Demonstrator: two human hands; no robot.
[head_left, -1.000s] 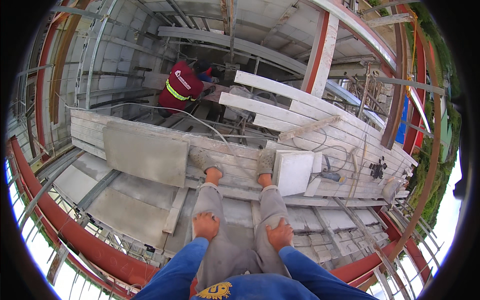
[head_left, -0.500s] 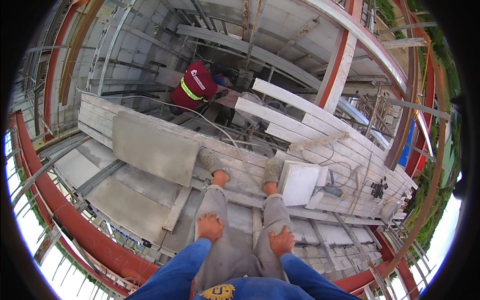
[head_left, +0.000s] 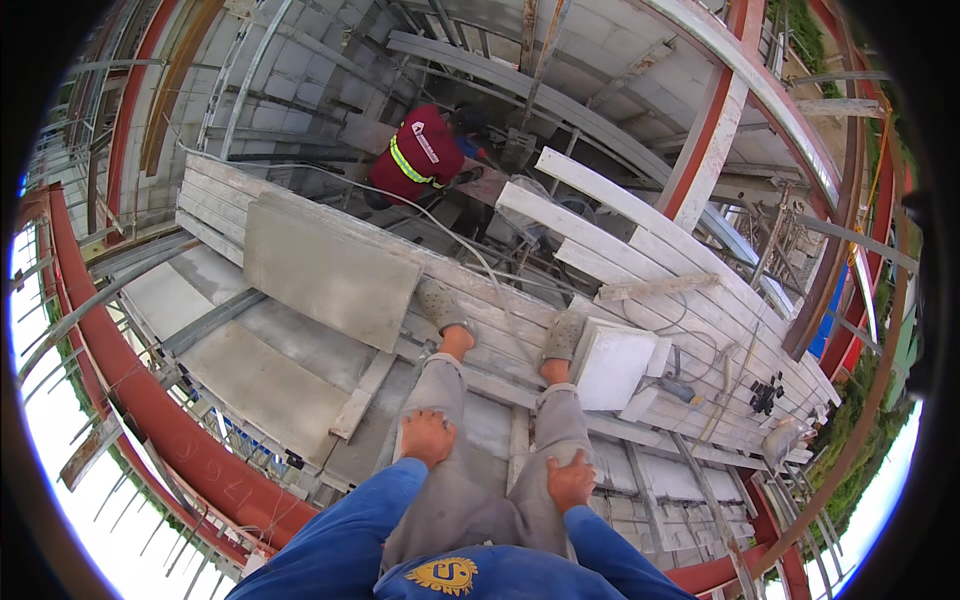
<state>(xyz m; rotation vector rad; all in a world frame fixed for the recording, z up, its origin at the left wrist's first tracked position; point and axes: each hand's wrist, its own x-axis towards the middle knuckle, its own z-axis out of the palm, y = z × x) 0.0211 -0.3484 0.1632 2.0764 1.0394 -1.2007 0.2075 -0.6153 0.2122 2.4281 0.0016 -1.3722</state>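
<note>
My left hand (head_left: 428,437) rests on the knee of my left grey trouser leg (head_left: 440,390), fingers lying over the cloth. On the other knee lies my right hand (head_left: 571,479), its thumb and fingers apart around the right trouser leg (head_left: 550,430). Neither hand holds anything. My feet, in grey clogs (head_left: 565,335), stand on whitish planks (head_left: 480,310). Beside the right clog is a pale, square-faced block (head_left: 612,365). A power tool with a grey body (head_left: 678,388) lies just right of it.
A large grey panel (head_left: 325,270) leans left of my feet. Below the planks, a co-worker in a maroon top (head_left: 415,155) bends over. A cable (head_left: 465,245) crosses the planks. Red steel beams (head_left: 190,430) and columns (head_left: 712,130) surround the platform, with gaps between boards.
The view has shifted, so the planks, panel and co-worker appear slightly farther right. Both hands stay on my knees.
</note>
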